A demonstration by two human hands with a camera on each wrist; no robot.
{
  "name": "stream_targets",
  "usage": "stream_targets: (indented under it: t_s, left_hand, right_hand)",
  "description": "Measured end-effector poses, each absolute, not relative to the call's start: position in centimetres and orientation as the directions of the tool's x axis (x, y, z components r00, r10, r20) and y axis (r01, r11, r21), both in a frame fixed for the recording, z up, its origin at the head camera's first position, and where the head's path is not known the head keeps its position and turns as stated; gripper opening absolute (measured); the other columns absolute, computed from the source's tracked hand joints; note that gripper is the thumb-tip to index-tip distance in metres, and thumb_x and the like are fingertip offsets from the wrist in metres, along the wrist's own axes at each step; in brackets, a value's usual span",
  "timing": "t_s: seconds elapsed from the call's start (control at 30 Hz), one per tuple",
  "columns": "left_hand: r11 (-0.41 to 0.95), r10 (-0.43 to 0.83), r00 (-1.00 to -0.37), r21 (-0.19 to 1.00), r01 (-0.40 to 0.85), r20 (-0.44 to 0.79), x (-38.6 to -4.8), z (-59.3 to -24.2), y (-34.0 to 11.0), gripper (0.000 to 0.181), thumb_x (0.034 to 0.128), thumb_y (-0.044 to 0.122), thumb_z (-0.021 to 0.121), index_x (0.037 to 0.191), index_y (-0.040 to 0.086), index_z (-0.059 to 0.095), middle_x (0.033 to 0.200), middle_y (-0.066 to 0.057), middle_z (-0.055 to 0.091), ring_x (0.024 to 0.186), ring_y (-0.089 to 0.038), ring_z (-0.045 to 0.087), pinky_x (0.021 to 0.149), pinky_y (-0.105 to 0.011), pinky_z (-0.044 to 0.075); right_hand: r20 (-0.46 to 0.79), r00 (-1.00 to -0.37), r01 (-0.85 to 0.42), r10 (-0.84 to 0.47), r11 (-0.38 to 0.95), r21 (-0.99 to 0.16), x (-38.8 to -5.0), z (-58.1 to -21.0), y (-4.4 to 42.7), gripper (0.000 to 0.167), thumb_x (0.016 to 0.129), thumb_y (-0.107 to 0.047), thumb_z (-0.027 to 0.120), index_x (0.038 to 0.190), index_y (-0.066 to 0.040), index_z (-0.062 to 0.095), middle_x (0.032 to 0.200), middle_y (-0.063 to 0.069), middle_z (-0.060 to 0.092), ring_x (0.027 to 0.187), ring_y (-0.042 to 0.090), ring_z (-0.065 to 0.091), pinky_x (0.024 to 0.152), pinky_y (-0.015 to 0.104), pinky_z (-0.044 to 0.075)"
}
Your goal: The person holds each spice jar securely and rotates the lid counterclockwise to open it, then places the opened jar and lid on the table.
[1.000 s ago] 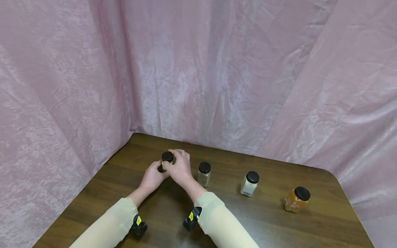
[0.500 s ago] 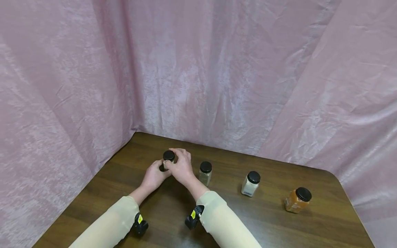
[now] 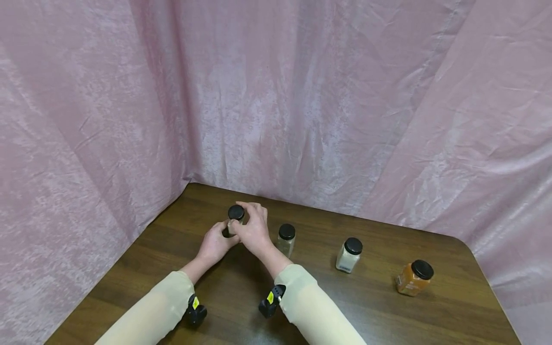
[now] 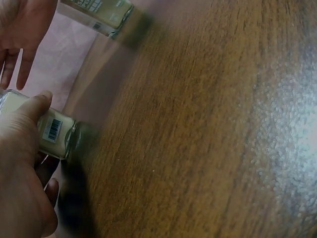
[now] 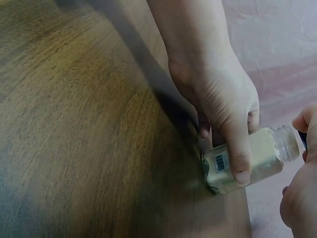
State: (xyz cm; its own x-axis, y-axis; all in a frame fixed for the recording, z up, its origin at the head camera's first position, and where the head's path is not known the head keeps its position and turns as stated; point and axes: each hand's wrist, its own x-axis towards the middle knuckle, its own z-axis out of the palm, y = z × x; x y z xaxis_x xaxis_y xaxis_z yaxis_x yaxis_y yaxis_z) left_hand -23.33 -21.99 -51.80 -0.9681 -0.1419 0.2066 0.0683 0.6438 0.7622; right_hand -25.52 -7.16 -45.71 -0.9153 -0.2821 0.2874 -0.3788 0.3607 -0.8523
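Observation:
A clear, squarish spice jar (image 5: 262,157) with pale powder and a barcode label stands upright on the table at the left. My left hand (image 3: 214,243) grips its body, thumb across the side in the right wrist view. Threads show on the bare jar neck (image 5: 287,143). My right hand (image 3: 254,231) pinches the black lid (image 3: 235,212) by its rim, just above the neck and apart from it. Most of the lid is hidden behind the fingers in the right wrist view. Just right of my right hand stands a second black-lidded spice jar (image 3: 285,243).
Farther right on the wooden table (image 3: 388,316) stand a jar of white powder (image 3: 347,260) and a jar of orange powder (image 3: 410,281), both with black lids. A pink curtain (image 3: 302,105) hangs along the back and left table edges.
My right hand has risen slightly, and the black lid has moved up with it. The left hand keeps its grip on the jar. The other jars stay in place.

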Motion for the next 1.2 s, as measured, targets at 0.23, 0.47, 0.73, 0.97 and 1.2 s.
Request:
stream_targets:
  t_s: [0.23,0.47,0.73,0.97,1.2]
  left_hand:
    - [0.659,-0.142,-0.964,0.748,0.076,0.224,-23.5,-51.7,-22.0,0.048,0.085,0.026,0.083,0.125,0.004,0.068,0.114,-0.018,0.067,0.109,-0.037,0.063,0.095,-0.053,0.048]
    - [0.659,-0.134,-0.97,0.749,0.067,0.205,-23.1,-52.1,-21.9,0.052,0.0857,0.032,0.084,0.127,0.006,0.068,0.118,-0.017,0.067,0.111,-0.036,0.063,0.095,-0.054,0.048]
    - [0.643,-0.133,-0.963,0.76,0.096,0.234,-22.6,-52.2,-21.6,0.038,0.0844,0.024,0.086,0.117,0.009,0.073,0.109,-0.013,0.069,0.103,-0.032,0.064,0.091,-0.052,0.05]
    - [0.623,-0.154,-0.972,0.781,0.042,0.175,-22.9,-51.9,-21.6,0.052,0.0843,0.033,0.085,0.127,0.007,0.069,0.114,-0.013,0.066,0.106,-0.032,0.062,0.093,-0.052,0.048]
    - [0.62,-0.163,-0.968,0.783,0.049,0.19,-23.2,-51.7,-21.7,0.06,0.0831,0.038,0.086,0.129,0.004,0.067,0.117,-0.016,0.066,0.112,-0.035,0.061,0.097,-0.054,0.047]
  right_hand:
    - [0.321,-0.906,-0.406,-0.275,0.352,-0.844,-25.5,-45.1,-6.9,0.061,0.087,-0.019,0.074,0.146,-0.019,0.058,0.133,0.0,0.055,0.129,0.019,0.038,0.106,0.039,0.039]
    - [0.326,-0.901,-0.407,-0.286,0.298,-0.863,-24.0,-44.0,-5.7,0.054,0.088,-0.024,0.071,0.14,-0.031,0.061,0.129,-0.01,0.053,0.124,0.014,0.039,0.103,0.043,0.04]
    - [0.411,-0.858,-0.488,-0.308,0.239,-0.839,-21.3,-41.9,-3.4,0.049,0.089,-0.023,0.072,0.136,-0.027,0.059,0.124,-0.01,0.057,0.12,0.023,0.048,0.1,0.045,0.041]
    - [0.468,-0.797,-0.577,-0.382,0.252,-0.777,-19.4,-41.1,-0.5,0.056,0.09,-0.024,0.074,0.141,-0.041,0.057,0.122,-0.015,0.058,0.117,0.011,0.047,0.097,0.042,0.042]
    - [0.415,-0.794,-0.565,-0.444,0.29,-0.772,-18.0,-42.7,2.2,0.049,0.089,-0.031,0.08,0.134,-0.04,0.063,0.119,-0.018,0.059,0.112,0.017,0.047,0.087,0.04,0.042]
